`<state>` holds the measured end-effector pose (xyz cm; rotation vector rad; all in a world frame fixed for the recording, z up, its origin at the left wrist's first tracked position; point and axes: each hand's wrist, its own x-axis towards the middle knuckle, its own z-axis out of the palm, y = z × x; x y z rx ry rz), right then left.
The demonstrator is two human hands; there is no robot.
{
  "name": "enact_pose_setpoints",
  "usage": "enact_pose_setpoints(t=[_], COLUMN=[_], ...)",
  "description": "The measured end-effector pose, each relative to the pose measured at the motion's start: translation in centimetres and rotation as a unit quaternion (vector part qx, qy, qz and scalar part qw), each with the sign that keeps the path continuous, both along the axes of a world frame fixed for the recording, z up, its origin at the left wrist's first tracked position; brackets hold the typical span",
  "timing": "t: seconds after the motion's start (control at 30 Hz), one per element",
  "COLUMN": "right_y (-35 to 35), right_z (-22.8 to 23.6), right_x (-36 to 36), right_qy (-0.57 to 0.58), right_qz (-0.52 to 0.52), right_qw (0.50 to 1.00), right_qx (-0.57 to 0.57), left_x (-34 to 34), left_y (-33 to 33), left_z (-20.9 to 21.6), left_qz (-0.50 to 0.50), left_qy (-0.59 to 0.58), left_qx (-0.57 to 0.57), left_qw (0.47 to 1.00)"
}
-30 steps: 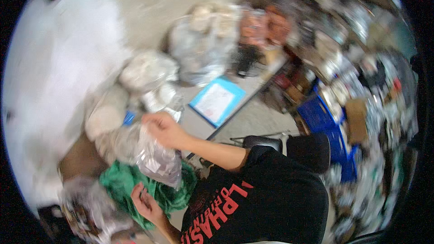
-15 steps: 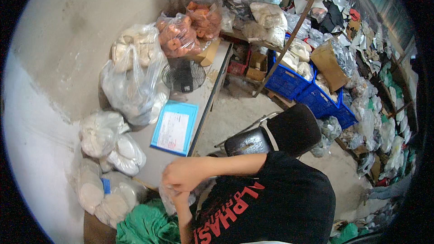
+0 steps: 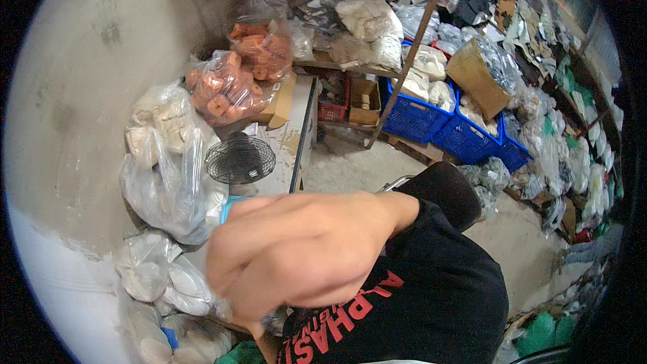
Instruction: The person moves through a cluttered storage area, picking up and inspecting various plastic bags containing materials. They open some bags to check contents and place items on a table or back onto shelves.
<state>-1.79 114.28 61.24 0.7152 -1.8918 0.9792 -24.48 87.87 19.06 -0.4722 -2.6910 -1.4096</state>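
My right hand [image 3: 259,273] comes across from the black sleeve and fills the middle foreground, smeared by motion. Its back faces me and its fingers are bent down out of sight. Below it, only a sliver of my left hand [image 3: 259,334] and wrist shows; its fingers are hidden behind the right. A bit of clear plastic [image 3: 275,320] shows beside the hands, but whether either one holds it is hidden. Close to my right hand lies a clear bag of white padded pieces [image 3: 185,286]. The blue folder [image 3: 232,205] is mostly covered by my right arm.
A black wire-guard fan [image 3: 240,160] stands on the table [image 3: 280,141]. Bags of orange spools [image 3: 226,87] and a big clear bag [image 3: 168,175] line the wall. Blue crates [image 3: 414,120], a dark chair [image 3: 445,192] and loaded shelves are to the right.
The view has shifted, and the table things now sit further left. My right hand has come up closer to the camera, covering my left hand and most of the folder.
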Motion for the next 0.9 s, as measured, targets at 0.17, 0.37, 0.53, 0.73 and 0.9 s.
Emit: enact_pose_setpoints(t=[0.17, 0.37, 0.53, 0.73, 0.9], right_y=[-1.2, 4.0, 13.5, 30.4, 53.3], right_z=[0.9, -7.0, -20.8, -29.4, -33.6], right_x=[-1.3, -0.5, 4.4, 19.0, 28.1], right_qy=[0.069, -0.025, -0.158, -0.124, -0.110], right_qz=[0.003, -0.119, -0.350, -0.495, -0.538], right_qw=[0.997, 0.988, 0.828, 0.534, 0.469], right_qx=[0.035, -0.093, -0.408, -0.675, -0.691], left_x=[-1.4, -3.5, -4.4, -4.2, -3.3], left_y=[1.1, 1.7, 2.8, 8.7, 13.9], left_z=[-0.5, -0.8, -1.1, -1.7, -2.1], left_qz=[0.009, 0.008, 0.061, 0.111, 0.162], left_qy=[0.021, 0.036, 0.058, 0.106, 0.183], left_qx=[-0.023, -0.053, -0.062, -0.125, -0.215], left_qw=[0.999, 0.998, 0.995, 0.980, 0.946])
